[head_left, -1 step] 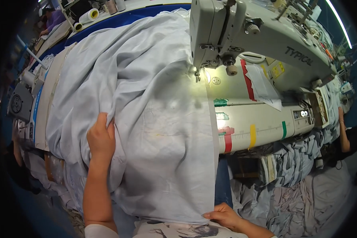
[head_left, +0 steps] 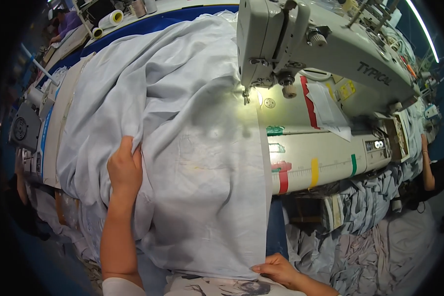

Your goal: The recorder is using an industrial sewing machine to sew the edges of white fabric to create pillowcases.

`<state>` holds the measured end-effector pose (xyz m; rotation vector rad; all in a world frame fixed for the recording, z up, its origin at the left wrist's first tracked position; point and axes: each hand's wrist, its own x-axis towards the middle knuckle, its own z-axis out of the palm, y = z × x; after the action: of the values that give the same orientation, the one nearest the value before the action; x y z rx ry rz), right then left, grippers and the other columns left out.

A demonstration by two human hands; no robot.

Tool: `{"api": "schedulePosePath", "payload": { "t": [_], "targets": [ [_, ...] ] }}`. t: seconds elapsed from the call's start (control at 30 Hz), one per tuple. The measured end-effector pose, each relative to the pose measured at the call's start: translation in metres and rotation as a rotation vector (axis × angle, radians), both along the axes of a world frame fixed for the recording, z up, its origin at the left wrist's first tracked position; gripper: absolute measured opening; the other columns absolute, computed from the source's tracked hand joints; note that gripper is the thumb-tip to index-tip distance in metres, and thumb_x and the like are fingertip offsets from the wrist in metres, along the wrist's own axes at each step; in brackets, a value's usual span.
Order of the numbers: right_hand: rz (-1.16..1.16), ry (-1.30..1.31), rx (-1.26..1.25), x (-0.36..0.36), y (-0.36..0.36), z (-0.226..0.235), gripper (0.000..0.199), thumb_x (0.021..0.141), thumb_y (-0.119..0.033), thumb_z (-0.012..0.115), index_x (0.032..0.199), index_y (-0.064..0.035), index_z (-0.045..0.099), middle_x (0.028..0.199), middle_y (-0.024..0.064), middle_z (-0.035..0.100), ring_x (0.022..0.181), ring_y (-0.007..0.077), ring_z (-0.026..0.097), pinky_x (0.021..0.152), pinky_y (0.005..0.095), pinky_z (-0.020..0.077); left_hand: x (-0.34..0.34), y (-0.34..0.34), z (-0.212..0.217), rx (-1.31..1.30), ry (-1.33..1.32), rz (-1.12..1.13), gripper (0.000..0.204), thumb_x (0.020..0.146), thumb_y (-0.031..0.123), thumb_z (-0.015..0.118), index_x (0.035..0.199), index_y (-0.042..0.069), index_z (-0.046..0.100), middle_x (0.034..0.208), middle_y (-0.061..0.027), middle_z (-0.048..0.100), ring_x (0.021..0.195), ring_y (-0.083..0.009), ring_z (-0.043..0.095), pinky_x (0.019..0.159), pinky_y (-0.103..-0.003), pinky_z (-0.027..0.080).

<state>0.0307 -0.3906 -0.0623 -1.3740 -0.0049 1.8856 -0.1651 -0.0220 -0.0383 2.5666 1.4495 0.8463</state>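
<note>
A large pale grey-blue cloth (head_left: 202, 197) covers the left of the worktable and hangs over its front edge toward me. My left hand (head_left: 125, 165) is closed on a fold of it, left of the middle. Down by my lap, my right hand (head_left: 275, 271) pinches the cloth's near right corner between thumb and fingers. The cloth's straight right edge runs from that corner up to the presser foot (head_left: 245, 94) of a sewing machine (head_left: 264, 44). A lamp lights the spot there; whether the needle is in the cloth, I cannot tell.
Coloured tape strips (head_left: 314, 172) mark the machine bed on the right, near a small control panel (head_left: 375, 145). White paper scraps (head_left: 325, 108) lie behind. Heaped fabric (head_left: 365, 246) fills the lower right. A grey fan-like box (head_left: 25, 127) stands left. Other people are at both sides.
My left hand has shifted very slightly up, still gripping the fold. The right hand and the cloth look almost the same.
</note>
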Motion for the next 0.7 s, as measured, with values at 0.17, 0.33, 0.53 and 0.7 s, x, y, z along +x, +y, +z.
{"api": "schedulePosePath", "payload": {
  "t": [0.17,0.33,0.53,0.7],
  "targets": [
    [-0.019,-0.057,0.027,0.012,0.021,-0.005,0.01,0.084,-0.006,0.068,0.081,0.0026,0.072,0.072,0.0044,0.068,0.063,0.0048,0.056,0.057,0.0195,0.0408,0.036,0.05,0.007,-0.022,0.083,0.129,0.014,0.087,0.009,0.055,0.1,0.004,0.052,0.076,-0.0236,0.06,0.074,-0.044,0.058,0.061,-0.049,0.041],
    [-0.05,0.006,0.088,0.025,0.041,-0.014,0.013,0.085,-0.003,0.066,0.093,0.0055,0.071,0.087,0.0088,0.07,0.077,0.009,0.062,0.07,0.021,0.0469,0.059,0.107,0.004,0.008,0.097,0.176,0.017,0.088,0.017,0.057,0.098,0.005,0.052,0.079,-0.0234,0.062,0.077,-0.0446,0.058,0.063,-0.05,0.043],
    [-0.059,0.003,0.123,0.042,0.074,-0.012,0.015,0.085,0.0,0.064,0.097,0.0072,0.069,0.098,0.0127,0.07,0.089,0.013,0.064,0.08,0.0239,0.0487,0.081,0.159,-0.001,0.084,0.087,0.185,0.017,0.088,0.019,0.057,0.097,0.005,0.052,0.083,-0.0262,0.062,0.079,-0.0473,0.058,0.067,-0.054,0.043],
    [-0.223,0.041,0.24,0.047,0.102,0.003,0.016,0.085,0.002,0.062,0.098,0.0084,0.068,0.099,0.0139,0.069,0.091,0.0141,0.064,0.082,0.0264,0.0485,0.107,0.193,0.007,0.105,0.11,0.206,0.018,0.089,0.021,0.053,0.094,0.005,0.051,0.083,-0.0258,0.064,0.079,-0.0461,0.06,0.071,-0.055,0.045]
  ]
}}
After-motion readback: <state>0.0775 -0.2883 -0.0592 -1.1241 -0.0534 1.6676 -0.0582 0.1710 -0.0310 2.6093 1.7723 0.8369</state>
